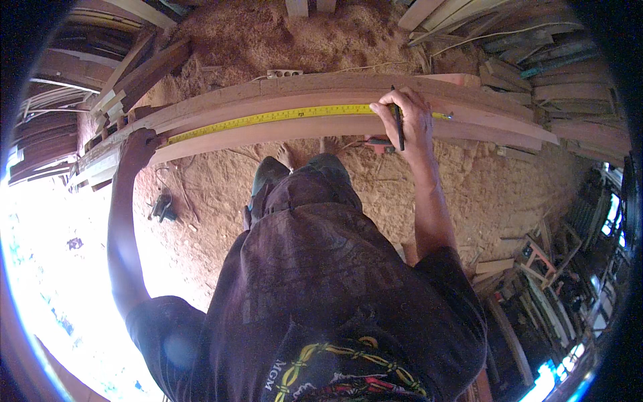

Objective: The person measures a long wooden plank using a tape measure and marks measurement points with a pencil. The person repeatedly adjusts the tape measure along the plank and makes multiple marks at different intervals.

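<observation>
A yellow tape measure (pixel 295 113) is stretched lengthwise over long reddish wooden planks (pixel 254 129). At its left end my left hand (pixel 138 147) is closed on it by the planks' edge; my fingers hide what part they grip. My right hand (pixel 410 115) is over the tape toward its right end, with a slim black pen (pixel 399 127) held between the fingers. The pen stands tilted across the planks, and the thumb side of that hand is close to the tape's edge. To the right of my hand, the tape's end shows a small metal tip.
Sawdust covers the ground (pixel 281 53). Behind the planks is a power strip (pixel 284 74). A dark power tool (pixel 163 206) lies at left, and a red tool (pixel 380 144) sits under the planks near my feet. Stacked timber (pixel 57 134) lines both sides.
</observation>
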{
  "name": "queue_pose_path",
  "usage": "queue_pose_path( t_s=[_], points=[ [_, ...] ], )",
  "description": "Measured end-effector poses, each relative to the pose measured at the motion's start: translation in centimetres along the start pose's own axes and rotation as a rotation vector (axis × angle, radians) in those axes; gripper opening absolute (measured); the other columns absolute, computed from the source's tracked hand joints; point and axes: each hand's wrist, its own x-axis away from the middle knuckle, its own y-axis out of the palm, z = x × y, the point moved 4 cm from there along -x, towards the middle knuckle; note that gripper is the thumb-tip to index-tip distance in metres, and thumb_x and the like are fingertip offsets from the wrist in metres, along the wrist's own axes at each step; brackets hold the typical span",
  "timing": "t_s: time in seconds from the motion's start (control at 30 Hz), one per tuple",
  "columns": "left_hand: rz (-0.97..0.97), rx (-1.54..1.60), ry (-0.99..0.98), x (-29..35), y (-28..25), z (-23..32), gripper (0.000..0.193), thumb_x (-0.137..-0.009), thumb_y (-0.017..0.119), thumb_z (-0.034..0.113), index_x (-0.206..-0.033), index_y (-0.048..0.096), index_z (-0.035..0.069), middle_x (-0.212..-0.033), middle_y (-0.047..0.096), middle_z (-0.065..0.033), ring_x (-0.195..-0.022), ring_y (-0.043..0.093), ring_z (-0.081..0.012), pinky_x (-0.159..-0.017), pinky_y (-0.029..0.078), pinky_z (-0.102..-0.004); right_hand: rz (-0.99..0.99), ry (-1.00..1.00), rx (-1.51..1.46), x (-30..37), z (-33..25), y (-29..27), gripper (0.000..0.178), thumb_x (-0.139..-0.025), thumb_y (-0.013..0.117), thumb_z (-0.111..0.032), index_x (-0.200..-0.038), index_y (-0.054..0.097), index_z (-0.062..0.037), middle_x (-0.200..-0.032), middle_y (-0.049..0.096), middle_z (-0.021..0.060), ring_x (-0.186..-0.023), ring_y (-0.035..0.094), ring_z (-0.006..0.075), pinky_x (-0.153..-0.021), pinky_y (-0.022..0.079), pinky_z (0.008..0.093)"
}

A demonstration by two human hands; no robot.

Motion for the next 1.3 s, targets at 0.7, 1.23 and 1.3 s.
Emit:
queue_pose_path(
  t_s=[0.7,1.23,1.3],
  points=[
    [0.124,-0.097,0.136,0.0,0.4,-0.2,0.028,-0.097,0.068,0.035,-0.094,0.072,0.007,-0.093,0.069,-0.0185,-0.091,0.071,-0.042,-0.078,0.056,-0.0547,-0.085,-0.075,0.036,-0.9,-1.7,-0.9,0.012,-0.092,0.079,-0.02,-0.1,0.079,-0.0114,-0.086,0.072,0.0137,-0.085,0.069,0.0386,-0.084,0.052,0.0497],
    [0.116,-0.107,0.049,0.3,0.0,0.1,0.045,-0.096,0.075,0.05,-0.099,0.078,0.006,-0.097,0.072,-0.0186,-0.094,0.072,-0.0393,-0.08,0.053,-0.0523,-0.353,0.226,-0.472,-1.4,0.7,1.4,0.025,-0.106,0.069,-0.027,-0.109,0.078,-0.0039,-0.086,0.077,0.0054,-0.076,0.071,0.0141,-0.071,0.057,0.0345],
    [0.109,-0.09,0.056,0.3,0.0,0.0,0.046,-0.096,0.075,0.051,-0.098,0.077,0.006,-0.095,0.071,-0.0186,-0.093,0.072,-0.039,-0.08,0.053,-0.0518,-0.329,0.236,-0.519,-1.1,0.8,1.3,0.024,-0.105,0.07,-0.026,-0.107,0.079,-0.0039,-0.083,0.076,0.0053,-0.076,0.071,0.0144,-0.071,0.057,0.0344]
  ],
)
